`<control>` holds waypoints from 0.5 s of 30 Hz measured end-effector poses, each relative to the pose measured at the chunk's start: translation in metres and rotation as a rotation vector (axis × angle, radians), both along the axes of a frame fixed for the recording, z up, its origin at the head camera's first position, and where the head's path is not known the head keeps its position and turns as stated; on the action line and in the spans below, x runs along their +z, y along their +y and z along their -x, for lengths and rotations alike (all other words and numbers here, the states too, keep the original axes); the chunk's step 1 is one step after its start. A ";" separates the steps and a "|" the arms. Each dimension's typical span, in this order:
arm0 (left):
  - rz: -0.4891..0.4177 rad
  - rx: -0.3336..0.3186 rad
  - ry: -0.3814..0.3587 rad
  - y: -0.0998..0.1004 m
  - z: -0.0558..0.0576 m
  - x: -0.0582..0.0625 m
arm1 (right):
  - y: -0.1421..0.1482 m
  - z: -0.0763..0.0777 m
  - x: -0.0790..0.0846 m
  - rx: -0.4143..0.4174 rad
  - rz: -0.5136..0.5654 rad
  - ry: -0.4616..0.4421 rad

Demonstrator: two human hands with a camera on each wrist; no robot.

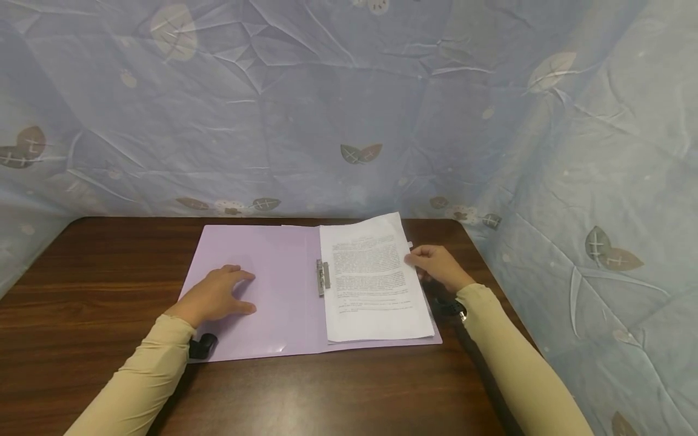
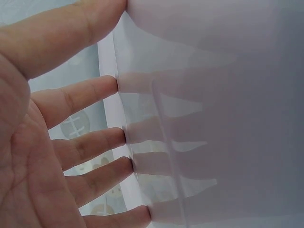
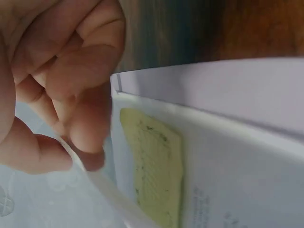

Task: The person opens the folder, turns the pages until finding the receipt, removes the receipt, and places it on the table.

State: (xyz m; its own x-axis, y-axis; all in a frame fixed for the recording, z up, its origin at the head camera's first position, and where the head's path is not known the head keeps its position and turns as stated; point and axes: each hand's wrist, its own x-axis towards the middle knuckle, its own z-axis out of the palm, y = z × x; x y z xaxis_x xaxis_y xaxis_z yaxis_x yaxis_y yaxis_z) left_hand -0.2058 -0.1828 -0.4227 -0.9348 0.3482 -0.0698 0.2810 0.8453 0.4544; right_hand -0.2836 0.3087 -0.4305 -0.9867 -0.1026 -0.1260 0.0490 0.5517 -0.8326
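A lilac folder (image 1: 278, 290) lies opened out flat, with a stack of printed paper (image 1: 371, 278) on its right side. At the fold a metal clip (image 1: 323, 277) sits along the paper's left edge. My right hand (image 1: 438, 266) pinches the right edge of the upper sheets (image 3: 107, 192) between thumb and fingers, lifting it. Under that raised edge, a yellow sticky note (image 3: 156, 166) with handwriting shows on a lower page. Spread fingers of my left hand (image 1: 218, 293) rest their tips on the glossy left cover (image 2: 199, 142), which mirrors them.
The dark wooden table (image 1: 338, 393) extends around the folder. A pale blue curtain (image 1: 305, 121) with leaf prints hangs behind the table and along its right side. Each wrist wears a black device (image 1: 203, 346) just below the sleeve.
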 end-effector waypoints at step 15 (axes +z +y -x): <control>0.007 -0.005 -0.003 -0.001 -0.002 0.003 | 0.007 -0.011 -0.002 0.036 -0.015 -0.020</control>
